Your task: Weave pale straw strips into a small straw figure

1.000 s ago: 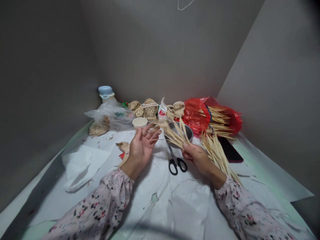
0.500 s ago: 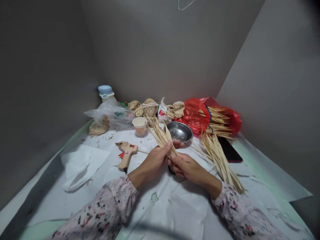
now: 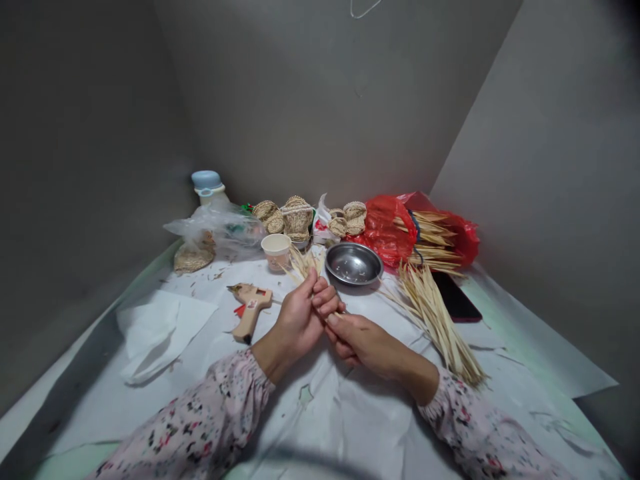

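Note:
Both of my hands grip one bundle of pale dried straw strips point(image 3: 304, 263) above the middle of the table. My left hand point(image 3: 304, 313) is wrapped round it, fingers curled over, with the strip ends fanning out past the thumb. Right beside it, my right hand point(image 3: 357, 339) pinches the near end of the bundle; most of that end is hidden by the fingers. Beyond my hands stand a steel bowl point(image 3: 354, 264) with small bits in it and a paper cup point(image 3: 277, 252). A glue gun point(image 3: 251, 312) lies left of my left hand.
More straw strips point(image 3: 440, 320) lie at the right, next to a dark phone point(image 3: 457, 297). Behind are a red plastic bag point(image 3: 387, 230) holding straw, woven straw pieces point(image 3: 299, 217), a clear bag point(image 3: 220, 223) and a blue-lidded bottle point(image 3: 207, 185). White paper point(image 3: 165, 330) lies left.
My left hand has closed its fingers round the straw bundle, which has dropped lower and shows less of its length. The bowl is now uncovered. The view has shifted slightly.

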Motion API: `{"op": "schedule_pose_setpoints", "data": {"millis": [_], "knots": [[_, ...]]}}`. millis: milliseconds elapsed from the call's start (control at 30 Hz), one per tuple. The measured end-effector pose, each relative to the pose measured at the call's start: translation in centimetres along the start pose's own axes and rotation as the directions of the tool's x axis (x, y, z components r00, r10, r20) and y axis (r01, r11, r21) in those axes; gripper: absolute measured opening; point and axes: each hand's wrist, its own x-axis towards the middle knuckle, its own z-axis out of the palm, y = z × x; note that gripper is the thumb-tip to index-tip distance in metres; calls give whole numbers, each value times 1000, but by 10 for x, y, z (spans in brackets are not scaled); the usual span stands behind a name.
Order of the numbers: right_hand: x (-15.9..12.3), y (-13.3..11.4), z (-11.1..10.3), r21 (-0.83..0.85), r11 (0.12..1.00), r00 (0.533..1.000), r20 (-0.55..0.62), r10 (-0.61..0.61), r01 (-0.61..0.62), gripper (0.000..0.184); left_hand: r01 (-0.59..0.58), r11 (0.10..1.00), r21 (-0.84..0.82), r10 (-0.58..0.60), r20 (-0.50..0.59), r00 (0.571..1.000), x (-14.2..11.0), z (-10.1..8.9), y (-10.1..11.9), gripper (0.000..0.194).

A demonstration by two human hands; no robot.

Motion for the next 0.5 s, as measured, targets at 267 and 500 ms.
{"op": "schedule_pose_setpoints", "data": {"millis": [267, 500], "knots": [[1, 7, 2, -358, 928, 988, -76, -138, 102, 49, -73, 997, 17, 74, -44, 996, -4, 8, 4, 38], [-5, 2, 10, -389, 909, 981, -55, -187, 151, 50, -44, 999, 25, 45, -53, 998, -6, 11, 16, 50]]}}
